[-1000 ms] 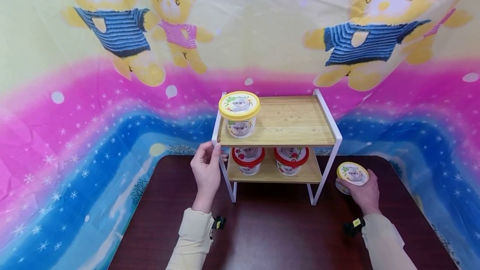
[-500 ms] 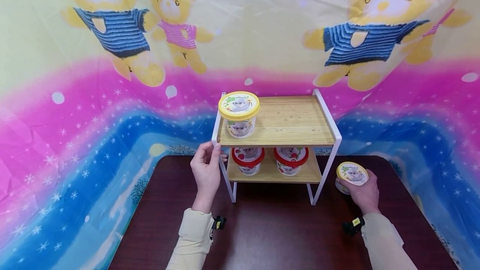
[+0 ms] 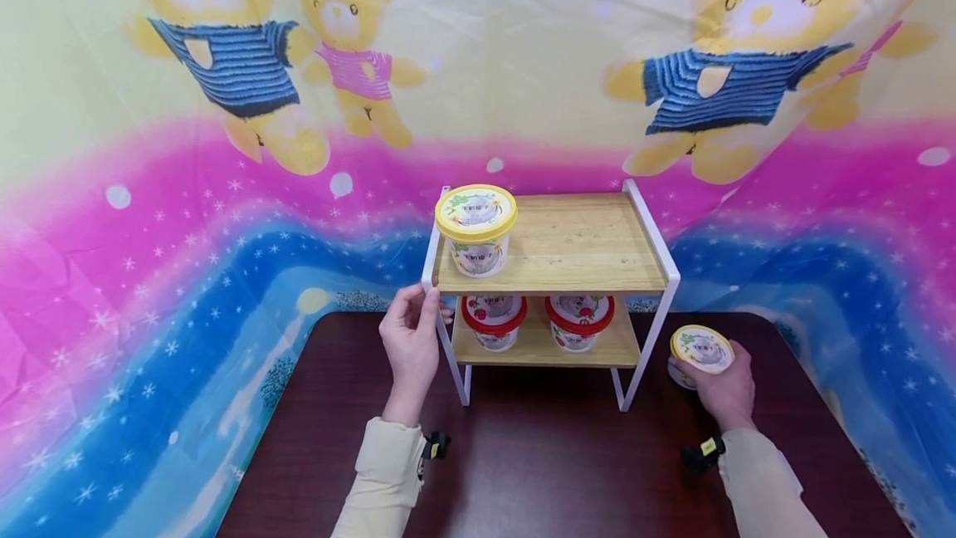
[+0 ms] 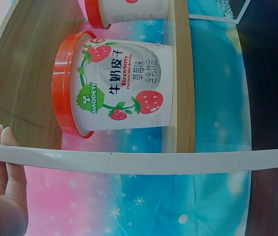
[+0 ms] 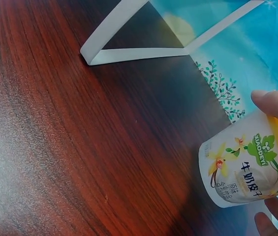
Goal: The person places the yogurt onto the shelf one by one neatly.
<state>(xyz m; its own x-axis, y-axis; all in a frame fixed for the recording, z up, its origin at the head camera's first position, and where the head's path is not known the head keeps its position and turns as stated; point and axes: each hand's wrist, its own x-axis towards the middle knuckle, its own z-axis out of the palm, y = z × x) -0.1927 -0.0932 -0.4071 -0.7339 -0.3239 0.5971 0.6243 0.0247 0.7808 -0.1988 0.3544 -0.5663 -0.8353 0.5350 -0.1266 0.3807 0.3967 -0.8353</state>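
Note:
My left hand (image 3: 411, 347) grips the white frame at the front left corner of a two-tier wooden shelf rack (image 3: 575, 227). In the left wrist view its fingertips (image 4: 8, 135) reach round the white post (image 4: 129, 161). My right hand (image 3: 728, 388) holds a milk cup with a yellow lid (image 3: 702, 349) to the right of the rack. The right wrist view shows the thumb (image 5: 271, 101) against that cup (image 5: 247, 164), near its lid; whether its base touches the table I cannot tell. Another yellow-lidded cup (image 3: 476, 231) stands upright at the upper shelf's left end.
Two red-lidded strawberry milk cups (image 3: 495, 322) stand side by side on the lower shelf. The rack's white legs (image 3: 626, 388) rest on a dark wooden table (image 3: 545, 471). Behind hangs a cloth (image 3: 523, 65) printed with bears.

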